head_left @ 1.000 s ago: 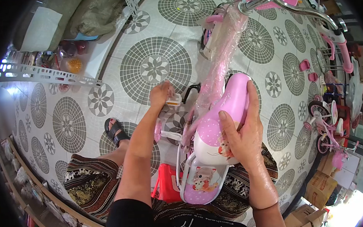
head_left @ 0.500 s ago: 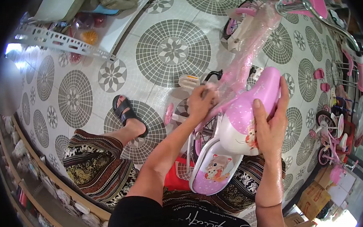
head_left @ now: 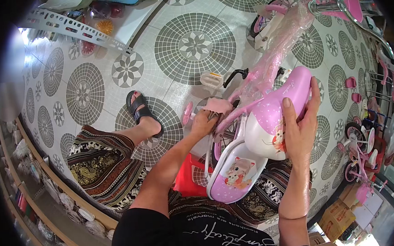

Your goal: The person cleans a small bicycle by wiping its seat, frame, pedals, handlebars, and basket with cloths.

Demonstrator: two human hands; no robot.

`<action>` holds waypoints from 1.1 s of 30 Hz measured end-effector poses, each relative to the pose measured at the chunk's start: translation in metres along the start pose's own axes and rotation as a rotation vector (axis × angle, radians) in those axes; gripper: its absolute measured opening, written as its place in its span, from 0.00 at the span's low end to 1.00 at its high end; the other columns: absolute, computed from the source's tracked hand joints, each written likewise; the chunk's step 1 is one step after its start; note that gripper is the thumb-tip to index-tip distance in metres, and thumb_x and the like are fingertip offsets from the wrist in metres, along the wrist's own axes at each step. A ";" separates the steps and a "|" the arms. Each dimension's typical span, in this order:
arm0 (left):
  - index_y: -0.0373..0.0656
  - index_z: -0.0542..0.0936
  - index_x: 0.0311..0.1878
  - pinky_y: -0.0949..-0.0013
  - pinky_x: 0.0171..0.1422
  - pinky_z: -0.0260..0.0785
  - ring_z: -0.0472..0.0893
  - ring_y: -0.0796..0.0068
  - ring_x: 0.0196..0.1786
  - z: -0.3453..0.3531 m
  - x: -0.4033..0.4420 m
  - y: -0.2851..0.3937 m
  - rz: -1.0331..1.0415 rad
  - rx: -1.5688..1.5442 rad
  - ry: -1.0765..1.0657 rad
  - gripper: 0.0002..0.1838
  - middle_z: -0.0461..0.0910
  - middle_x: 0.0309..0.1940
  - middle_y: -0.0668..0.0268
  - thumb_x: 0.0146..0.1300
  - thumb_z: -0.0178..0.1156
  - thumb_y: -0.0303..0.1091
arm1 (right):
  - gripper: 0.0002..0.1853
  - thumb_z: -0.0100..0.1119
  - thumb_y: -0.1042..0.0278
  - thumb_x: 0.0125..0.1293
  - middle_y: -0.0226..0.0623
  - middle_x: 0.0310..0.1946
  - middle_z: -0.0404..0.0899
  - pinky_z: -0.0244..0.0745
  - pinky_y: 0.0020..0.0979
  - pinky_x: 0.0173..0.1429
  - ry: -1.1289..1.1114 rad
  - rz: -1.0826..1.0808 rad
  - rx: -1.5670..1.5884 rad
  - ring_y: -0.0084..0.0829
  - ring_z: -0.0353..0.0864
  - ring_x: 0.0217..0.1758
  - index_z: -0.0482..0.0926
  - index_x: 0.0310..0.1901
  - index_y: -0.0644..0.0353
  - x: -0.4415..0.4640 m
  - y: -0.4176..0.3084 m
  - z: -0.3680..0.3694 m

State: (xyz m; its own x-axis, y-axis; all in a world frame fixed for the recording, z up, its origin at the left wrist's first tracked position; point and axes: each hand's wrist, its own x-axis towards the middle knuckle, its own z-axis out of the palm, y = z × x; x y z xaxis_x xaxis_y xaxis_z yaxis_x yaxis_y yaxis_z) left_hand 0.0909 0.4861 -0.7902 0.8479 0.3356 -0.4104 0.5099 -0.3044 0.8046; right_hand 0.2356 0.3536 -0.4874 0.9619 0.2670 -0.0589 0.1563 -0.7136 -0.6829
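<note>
We note the pink perforated plastic basket (head_left: 345,8) cut off at the top edge. The left hand (head_left: 202,124) partly covers the soft pink cloth (head_left: 219,105). The pink-rimmed rear wheel (head_left: 217,149) is partly hidden by the cartoon-printed backrest (head_left: 239,172). We find lettering on the pink-and-white saddle (head_left: 268,114) too small to read. Pale shape (head_left: 10,89), far left: blurred, unidentified.

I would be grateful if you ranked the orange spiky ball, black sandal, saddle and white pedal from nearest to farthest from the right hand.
1. Saddle: touching the right hand.
2. White pedal: left of the saddle.
3. Black sandal: on the left foot.
4. Orange spiky ball: upper left of view.
</note>
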 end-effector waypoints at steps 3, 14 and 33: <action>0.37 0.84 0.40 0.53 0.57 0.69 0.78 0.45 0.51 -0.019 0.005 0.013 -0.106 0.185 0.011 0.26 0.79 0.44 0.46 0.59 0.61 0.55 | 0.41 0.58 0.50 0.67 0.61 0.61 0.71 0.70 0.45 0.64 -0.016 0.036 0.004 0.54 0.76 0.61 0.50 0.74 0.59 -0.001 -0.003 -0.002; 0.43 0.76 0.56 0.58 0.58 0.70 0.80 0.52 0.52 0.029 0.076 0.072 0.127 -0.303 0.097 0.24 0.81 0.47 0.48 0.59 0.63 0.45 | 0.41 0.61 0.54 0.66 0.60 0.64 0.68 0.68 0.44 0.65 -0.005 0.007 0.042 0.55 0.73 0.63 0.53 0.72 0.64 -0.002 -0.001 -0.006; 0.41 0.74 0.56 0.67 0.50 0.76 0.81 0.71 0.44 -0.112 -0.070 0.130 -0.041 -1.094 0.080 0.19 0.79 0.46 0.62 0.60 0.56 0.23 | 0.29 0.66 0.64 0.59 0.56 0.55 0.70 0.62 0.50 0.62 0.408 -0.590 -0.234 0.55 0.68 0.58 0.71 0.62 0.61 -0.062 -0.007 0.011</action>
State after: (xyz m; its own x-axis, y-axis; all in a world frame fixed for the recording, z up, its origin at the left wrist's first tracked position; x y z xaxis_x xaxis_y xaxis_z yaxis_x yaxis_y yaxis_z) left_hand 0.0818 0.5226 -0.6090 0.8011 0.3962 -0.4487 0.1002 0.6504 0.7530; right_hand 0.1726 0.3490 -0.4867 0.7035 0.4191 0.5740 0.6710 -0.6579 -0.3421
